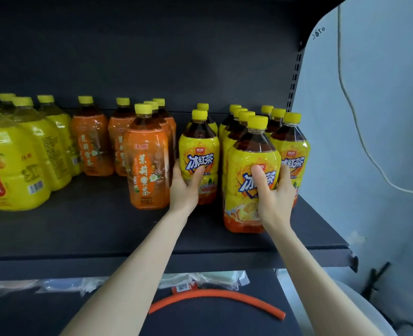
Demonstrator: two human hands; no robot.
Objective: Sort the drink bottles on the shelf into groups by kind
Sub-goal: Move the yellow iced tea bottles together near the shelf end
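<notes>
Bottles with yellow caps stand in groups along a dark shelf (79,226). At the left end is a cluster of all-yellow bottles (11,154) packed close together. To their right stand the orange-label bottles (92,144), several toward the back and one, the near orange bottle (147,166), further forward. The right part of the shelf holds iced-tea bottles with yellow labels and dark tea showing at the shoulders, lined up in rows running from near to far; the rightmost row (290,146) stands by the shelf's right edge.

The left hand (185,187) grips the left iced-tea bottle (199,151), just beside the near orange bottle, with the thumb laid up the front of the label and the fingers wrapped round its left side. The right hand (273,192) grips the nearest iced-tea bottle (246,190), at the front of the middle row, thumb across the label and fingers curled round its right side. Whether either bottle is lifted off the board cannot be told.

Below the shelf lie an orange tube (215,299) and clear plastic bags (200,280). A white cable (346,93) hangs on the wall to the right.
</notes>
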